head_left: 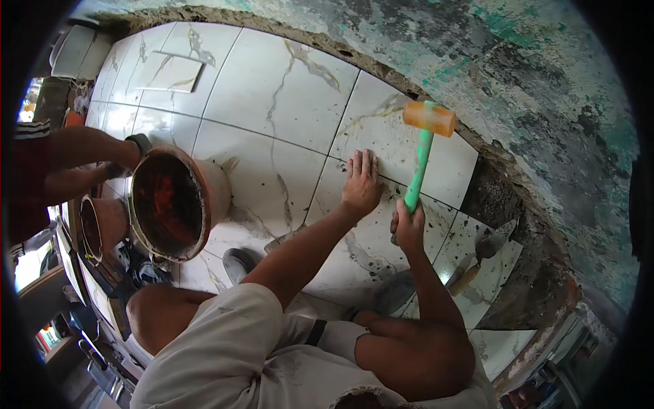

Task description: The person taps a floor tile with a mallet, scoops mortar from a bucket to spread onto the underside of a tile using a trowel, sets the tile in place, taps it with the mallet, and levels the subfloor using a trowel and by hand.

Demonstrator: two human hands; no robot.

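R hand [409, 228] clenches rubber mallet [422, 146], handle upright w/ head raised over marble-look tile [381, 225]; L hand [361, 183] flat, open, pressing tile alongside.

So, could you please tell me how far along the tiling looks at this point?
Most white marble-look tiles already lie in rows. In hand: the left hand presses flat on one tile while the right hand grips a rubber mallet raised above it. Left: a bare mortar strip along the wall, where a trowel lies.
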